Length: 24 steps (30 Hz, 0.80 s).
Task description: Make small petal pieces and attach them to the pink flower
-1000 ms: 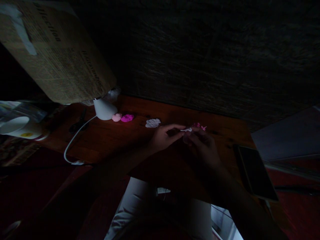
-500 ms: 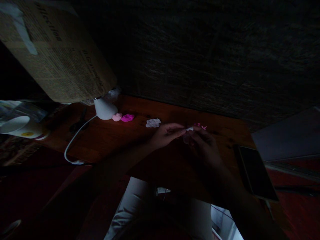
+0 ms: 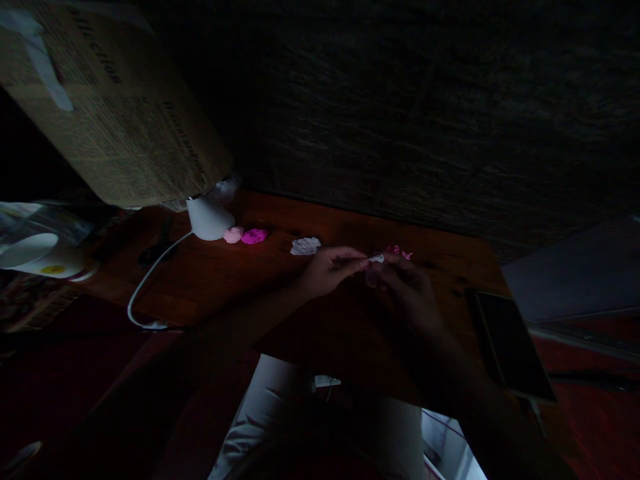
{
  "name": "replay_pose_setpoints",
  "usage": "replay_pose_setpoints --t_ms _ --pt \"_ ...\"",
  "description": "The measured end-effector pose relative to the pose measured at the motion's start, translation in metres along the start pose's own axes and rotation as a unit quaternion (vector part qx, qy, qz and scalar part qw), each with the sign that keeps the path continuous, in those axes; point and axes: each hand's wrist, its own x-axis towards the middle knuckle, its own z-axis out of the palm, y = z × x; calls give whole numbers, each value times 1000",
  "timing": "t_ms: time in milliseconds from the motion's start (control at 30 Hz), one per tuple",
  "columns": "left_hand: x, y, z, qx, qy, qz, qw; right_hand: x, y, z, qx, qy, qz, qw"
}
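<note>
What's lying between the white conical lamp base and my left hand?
The head view shows, from the lamp base rightward: a pale pink doughy lump, a magenta doughy lump, then a whitish crinkled piece nearest your left hand.

Head-height view, forward and down

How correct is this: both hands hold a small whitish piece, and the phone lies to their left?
"Left" is wrong: the head view shows the phone to the right of the left hand and right hand, which both hold the small whitish piece.
</note>
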Motion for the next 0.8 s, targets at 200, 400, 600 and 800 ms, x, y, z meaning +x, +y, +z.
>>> replay_pose_setpoints --t_ms 200,400,600,800 --pt "1 0 1 -46 -21 -20 999 0 0 0 -16 19 16 1000" --pt "1 3 2 -97 -26 -110 989 0 2 -4 -19 19 13 1000" --pt "2 5 3 -173 -44 -167 970 -2 0 -4 -23 4 -28 999" --pt "-1 2 4 -201 -83 -191 957 -3 -3 -4 -87 6 -66 994"
